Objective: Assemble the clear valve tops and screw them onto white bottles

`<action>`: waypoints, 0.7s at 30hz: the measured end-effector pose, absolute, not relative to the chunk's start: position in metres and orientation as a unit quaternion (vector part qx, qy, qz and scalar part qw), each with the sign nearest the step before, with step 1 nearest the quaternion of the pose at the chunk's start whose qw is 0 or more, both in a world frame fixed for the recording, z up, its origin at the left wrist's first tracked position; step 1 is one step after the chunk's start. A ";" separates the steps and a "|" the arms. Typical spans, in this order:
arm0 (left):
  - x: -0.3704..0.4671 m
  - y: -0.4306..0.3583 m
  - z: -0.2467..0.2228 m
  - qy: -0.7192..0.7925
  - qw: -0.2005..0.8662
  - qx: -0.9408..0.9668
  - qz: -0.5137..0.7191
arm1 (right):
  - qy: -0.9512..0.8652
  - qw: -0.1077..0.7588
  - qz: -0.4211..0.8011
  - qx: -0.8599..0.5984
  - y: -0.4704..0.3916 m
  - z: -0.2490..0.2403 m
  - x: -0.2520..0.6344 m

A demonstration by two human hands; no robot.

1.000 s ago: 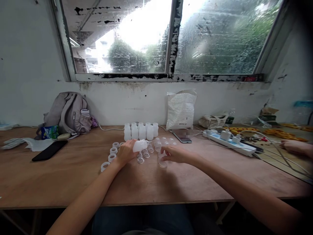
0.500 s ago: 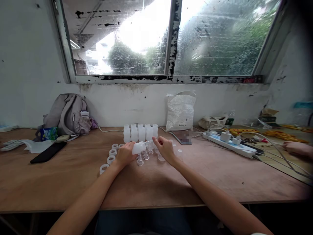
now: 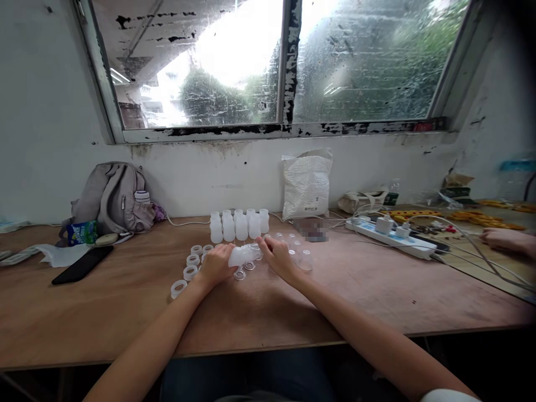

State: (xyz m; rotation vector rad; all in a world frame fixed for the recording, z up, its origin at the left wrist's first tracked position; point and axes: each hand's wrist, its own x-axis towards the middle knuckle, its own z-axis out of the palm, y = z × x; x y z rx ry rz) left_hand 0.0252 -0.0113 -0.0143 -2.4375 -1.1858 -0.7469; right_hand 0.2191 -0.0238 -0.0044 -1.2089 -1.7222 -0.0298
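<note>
My left hand (image 3: 218, 264) is closed around a translucent white bottle (image 3: 239, 257), which lies tilted on its side with its neck toward the right. My right hand (image 3: 277, 258) pinches a clear plastic piece (image 3: 255, 252) at the bottle's neck; the fingers partly cover it, and how far it sits on the neck cannot be made out. Below the bottle, small clear rings (image 3: 239, 274) rest on the table. White ring-shaped collars (image 3: 190, 272) line up left of my left hand. Clear dome-like caps (image 3: 306, 260) stand right of my right hand.
Several white bottles (image 3: 240, 226) stand in rows behind my hands. A black phone (image 3: 84, 264) and a grey backpack (image 3: 113, 198) are at the left. A white package (image 3: 306, 185) leans on the wall. To the right lie a power strip (image 3: 391, 239) with cables and another person's hand (image 3: 507, 240).
The view has shifted slightly. The bottle and the clear piece now appear closer together, and the right hand has moved slightly left. Both hands keep their hold.
</note>
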 end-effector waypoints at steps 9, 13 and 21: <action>0.023 -0.006 -0.012 -0.440 0.178 -0.846 -0.243 | -0.722 0.483 0.172 -0.465 -0.028 0.002 0.223; 0.022 -0.006 -0.010 -0.453 0.176 -0.843 -0.230 | -0.707 0.504 0.245 -0.431 -0.025 0.001 0.226; 0.021 -0.005 -0.008 -0.492 0.155 -0.830 -0.211 | -0.721 0.529 0.248 -0.371 -0.014 -0.006 0.231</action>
